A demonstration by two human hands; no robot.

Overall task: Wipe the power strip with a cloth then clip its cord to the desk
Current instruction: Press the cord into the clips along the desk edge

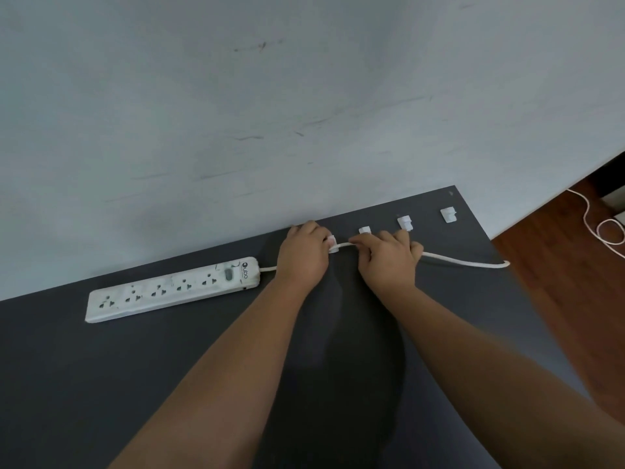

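Power strip (172, 287), white with a row of sockets and a grey switch near its right end, lies flat on the dark grey surface (101, 384), close to the pale wall (270, 96) and angled slightly toward it. Its white cord (466, 262) leaves the right end, passes under both hands and runs on to the right edge of the surface, where it drops out of sight.

From the head view, the left hand (302, 260) rests on the cord just right of the strip, its fingertips pressed at a small white clip (333, 247) that the cord runs through; this grip is clenched on the clip and cord. The right hand (389, 262) sits just beside it, thumb and fingers pinched around the cord, so its grip is grasping the cord.

Three more white clips stand in a row along the wall side: one (364, 229) just above the right hand, the next (404, 222) further right, the last (448, 215) near the far corner.

Beyond the surface, a wooden floor (558, 299) shows with a thin white cable (595, 228) looped on it.
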